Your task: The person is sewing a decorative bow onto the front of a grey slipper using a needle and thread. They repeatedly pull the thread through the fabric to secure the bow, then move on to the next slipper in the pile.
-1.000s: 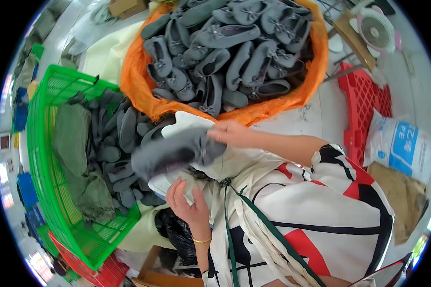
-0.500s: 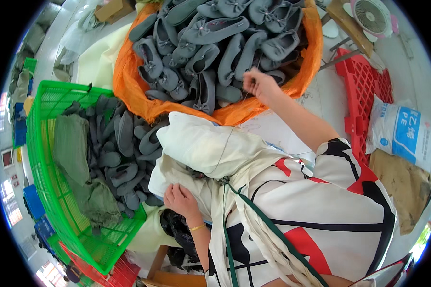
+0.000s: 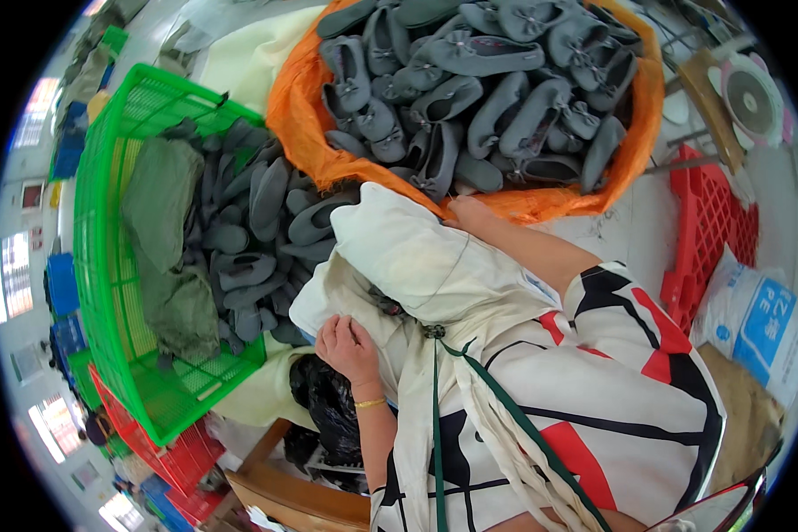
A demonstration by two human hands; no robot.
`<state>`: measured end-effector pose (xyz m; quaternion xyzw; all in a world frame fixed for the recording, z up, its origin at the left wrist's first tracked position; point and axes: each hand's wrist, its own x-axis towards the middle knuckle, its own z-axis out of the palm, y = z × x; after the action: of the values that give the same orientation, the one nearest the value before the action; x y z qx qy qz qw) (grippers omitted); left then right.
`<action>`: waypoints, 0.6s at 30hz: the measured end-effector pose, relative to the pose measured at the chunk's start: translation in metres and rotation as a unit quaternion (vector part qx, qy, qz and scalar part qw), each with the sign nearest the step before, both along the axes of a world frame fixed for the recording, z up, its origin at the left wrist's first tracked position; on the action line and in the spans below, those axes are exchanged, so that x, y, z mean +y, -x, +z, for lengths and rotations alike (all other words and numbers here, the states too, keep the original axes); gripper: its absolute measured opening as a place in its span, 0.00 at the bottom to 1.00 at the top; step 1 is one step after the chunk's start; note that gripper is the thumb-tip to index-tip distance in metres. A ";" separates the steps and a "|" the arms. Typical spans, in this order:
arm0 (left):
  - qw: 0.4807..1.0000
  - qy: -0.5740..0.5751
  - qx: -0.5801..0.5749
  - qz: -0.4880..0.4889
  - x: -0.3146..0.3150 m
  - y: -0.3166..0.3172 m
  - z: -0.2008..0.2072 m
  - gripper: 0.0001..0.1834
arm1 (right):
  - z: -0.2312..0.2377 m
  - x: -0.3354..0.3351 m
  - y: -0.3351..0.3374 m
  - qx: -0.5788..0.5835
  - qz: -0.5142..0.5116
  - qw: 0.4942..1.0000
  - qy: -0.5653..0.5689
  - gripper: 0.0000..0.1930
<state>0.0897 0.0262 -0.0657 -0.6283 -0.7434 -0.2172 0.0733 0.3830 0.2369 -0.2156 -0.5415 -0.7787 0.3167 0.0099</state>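
Two hands, left [image 3: 348,348] curled at one white apron [image 3: 408,248], right [image 3: 472,214] at one orange sack [image 3: 554,205], show unclear grips.

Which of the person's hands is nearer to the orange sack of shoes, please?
Right: the right hand is at the near rim of the orange sack, while the left hand is farther off, by the white cloth.

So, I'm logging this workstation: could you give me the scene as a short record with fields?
Left hand: fingers curled, at the edge of the white cloth over the lap
Right hand: by the near rim of the orange sack; grip unclear
Sack contents: grey bow-trimmed shoes
Green crate: other grey shoes, green fabric
Far right: red lattice panel, fan
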 end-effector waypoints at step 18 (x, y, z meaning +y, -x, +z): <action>0.994 -0.090 -0.041 0.052 -0.034 0.011 0.007 0.08 | 0.031 0.008 0.010 0.189 0.048 0.958 -0.208 0.11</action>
<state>0.0791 -0.0074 -0.0589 -0.5699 -0.7552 -0.3045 0.1103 0.3728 0.2445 -0.1841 -0.4197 -0.8364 0.2444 0.2542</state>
